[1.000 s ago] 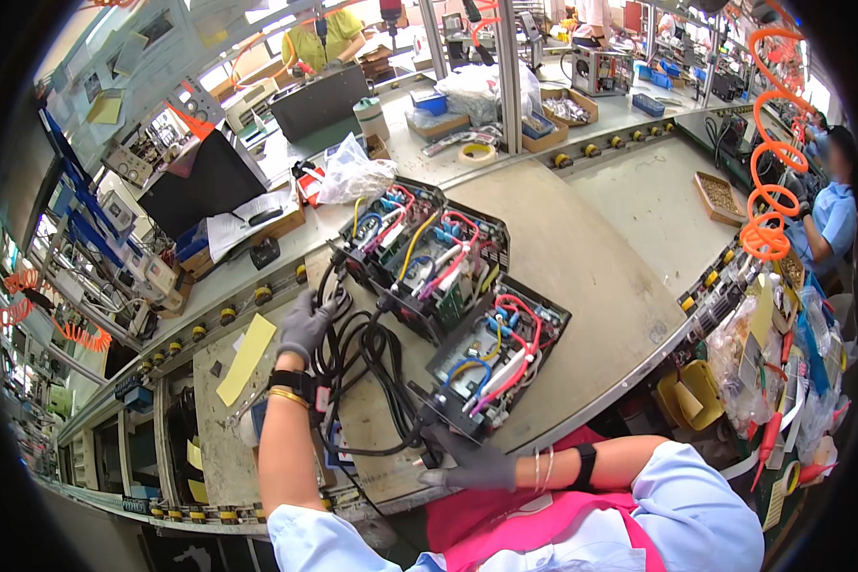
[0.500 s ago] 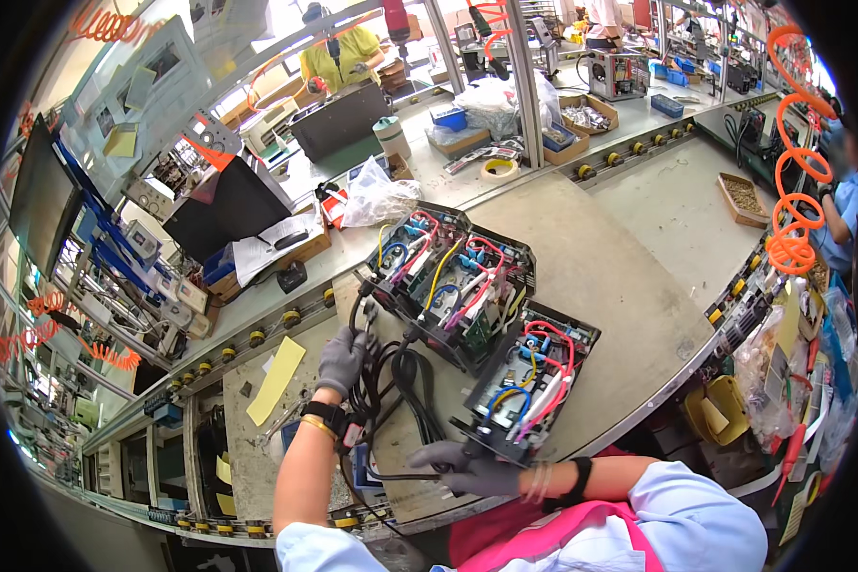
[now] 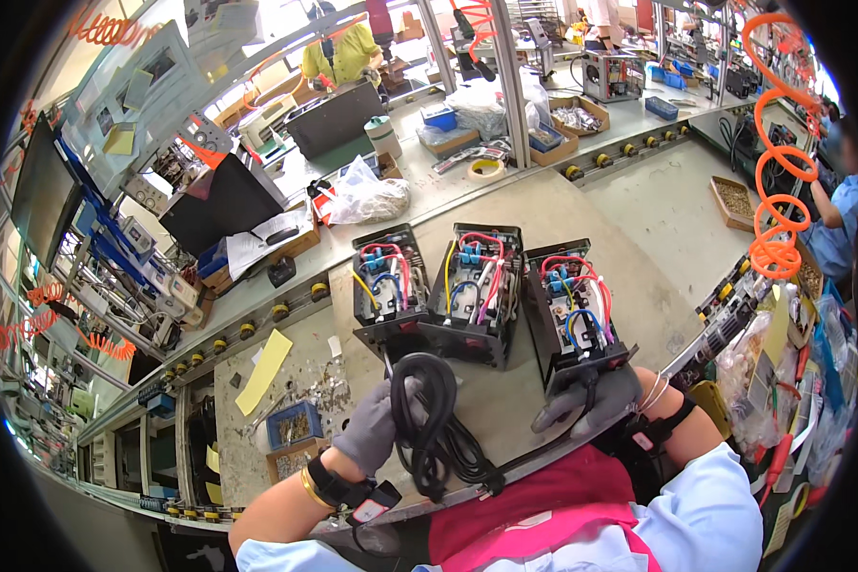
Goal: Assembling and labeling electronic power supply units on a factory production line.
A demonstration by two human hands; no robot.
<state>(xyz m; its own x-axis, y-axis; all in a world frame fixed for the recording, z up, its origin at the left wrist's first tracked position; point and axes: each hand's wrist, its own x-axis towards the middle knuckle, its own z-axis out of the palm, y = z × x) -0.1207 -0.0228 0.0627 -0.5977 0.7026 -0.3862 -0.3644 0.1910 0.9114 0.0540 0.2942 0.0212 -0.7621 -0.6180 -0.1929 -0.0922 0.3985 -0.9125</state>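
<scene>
My left hand [image 3: 370,427], in a grey glove, is closed on a black cable bundle [image 3: 427,405]. The bundle is looped and extends from the left hand toward the near edge of the counter [image 3: 629,262].

My right hand [image 3: 601,405], also gloved in grey, is at the near end of the right box [image 3: 579,305]. A black cord [image 3: 589,383] leaves that end and passes across the right hand. I cannot tell whether the right fingers grip the box or the cord, or only rest there.

Three open black boxes stand in a row on the counter, their wires exposed. The left box [image 3: 391,286] and the middle box [image 3: 477,286] are just beside each other, beyond the cable bundle. The right box is set at an angle; the gap between it and the middle box widens toward me.

To the left of the left hand are a blue tray [image 3: 294,427] of small parts and a yellow paper strip [image 3: 264,372]. Beyond the left box is a clear plastic bag [image 3: 367,195]. A roll of tape [image 3: 486,170] lies past the middle box.
</scene>
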